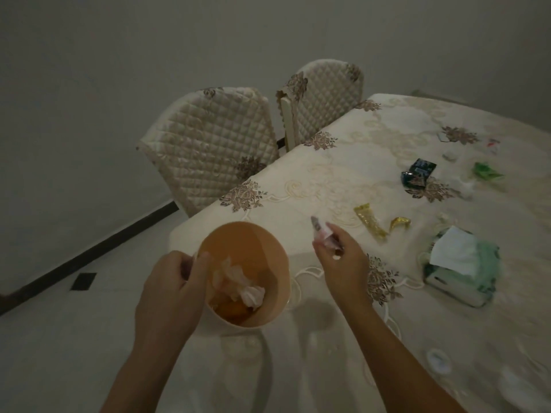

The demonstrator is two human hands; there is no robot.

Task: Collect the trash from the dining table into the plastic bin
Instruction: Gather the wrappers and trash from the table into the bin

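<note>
Setting: dim room seen from the head view, with a plain grey wall, a pale floor and a dark skirting strip along the wall's foot.
Dining table (343, 162): covered by a cream embroidered cloth with brown flower motifs; it fills the right half of the view.
Chairs: two quilted chair backs (208, 144) stand at the table's far-left edge, side by side.
Plastic bin (269, 272): orange-tan and round, held at the table's near-left corner, just off its edge, mouth tilted toward the camera.
Bin contents: crumpled white tissue (238, 286) lies inside over something orange at the bottom.
Left hand (170, 296): closed on the bin's near-left rim, thumb inside, fingers wrapped outside.
Right hand (343, 257): above the table corner, just right of the bin, fingertips pinched on a small crumpled wrapper (320, 232); its print is too blurred to read.
Gold wrappers (371, 223): two pieces lie on the cloth to the right of the bin, beyond the right hand.
Dark wrapper (417, 172): lies farther across the table from the bin, beside a flower motif.
Green scrap (486, 172): lies right of the dark wrapper, with small white scraps near it.
Tissue pack (465, 266): soft green and white, one sheet standing out of its top; it rests on the table well to the right of the bin.
White lid (438, 360): small and round, lying at the table's near-right area.
</note>
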